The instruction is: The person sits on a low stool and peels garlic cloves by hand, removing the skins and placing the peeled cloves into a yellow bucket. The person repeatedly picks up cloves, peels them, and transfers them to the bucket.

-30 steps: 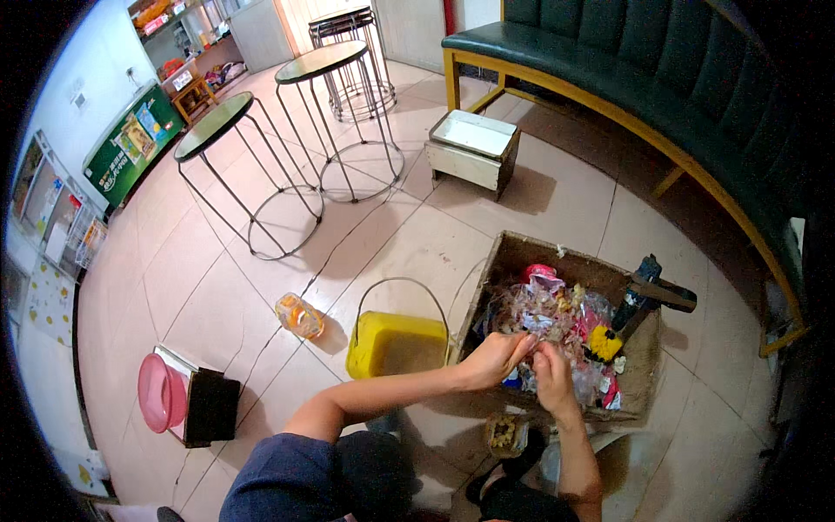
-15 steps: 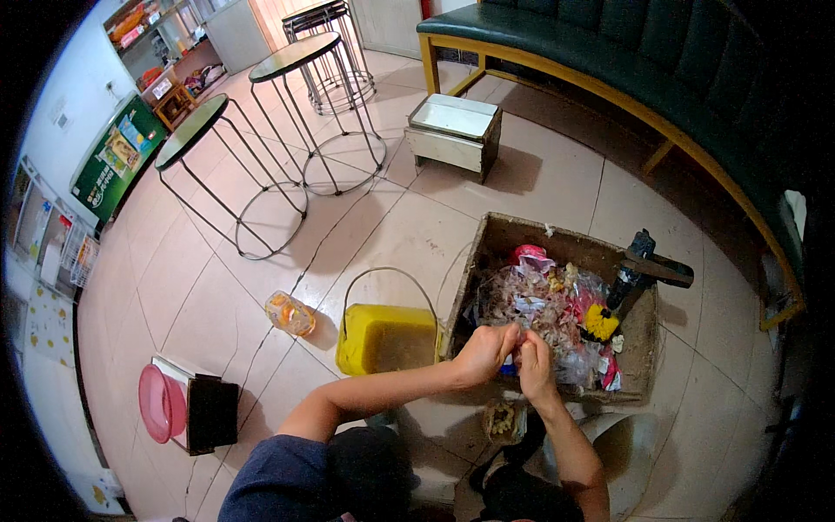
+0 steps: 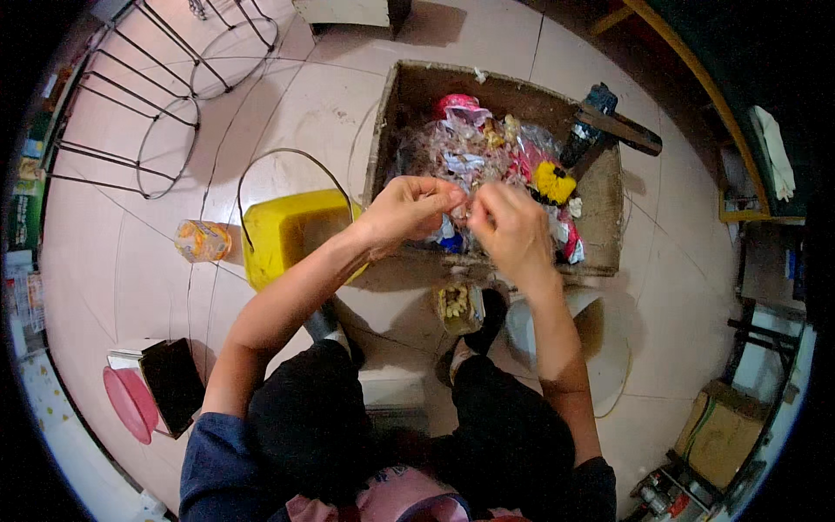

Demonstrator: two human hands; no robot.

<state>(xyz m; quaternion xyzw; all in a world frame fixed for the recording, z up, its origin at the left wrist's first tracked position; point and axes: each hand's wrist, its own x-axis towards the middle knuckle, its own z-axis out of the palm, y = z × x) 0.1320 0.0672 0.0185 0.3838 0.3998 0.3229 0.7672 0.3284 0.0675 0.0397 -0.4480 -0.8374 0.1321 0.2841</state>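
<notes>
My left hand (image 3: pixel 410 211) and my right hand (image 3: pixel 515 233) are close together above the near side of a worn brown box (image 3: pixel 600 252). Fingers of both are closed in a pinch, and what they hold, if anything, is too small to make out. Motion slightly blurs the right hand. Beneath them the box holds a heap of fluffy scraps and clear plastic (image 3: pixel 435 143), with pink wrappers (image 3: pixel 461 108) and a yellow tuft (image 3: pixel 554 183). A dark clamp-like tool (image 3: pixel 591 126) with a flat bar leans over the box's right corner. Between my feet stands a small container of pale pieces (image 3: pixel 458 306).
To the left are a yellow bucket (image 3: pixel 270 239) with a raised wire handle, a clear jar with orange contents (image 3: pixel 204 241) and a pink basin (image 3: pixel 130 404). A whitish bucket (image 3: pixel 616 357) sits beside my right leg. Wire-legged stools (image 3: pixel 165 130) stand far left.
The view has tipped downward, so my legs now show and the box sits higher in the picture. My hands have moved slightly apart from each other.
</notes>
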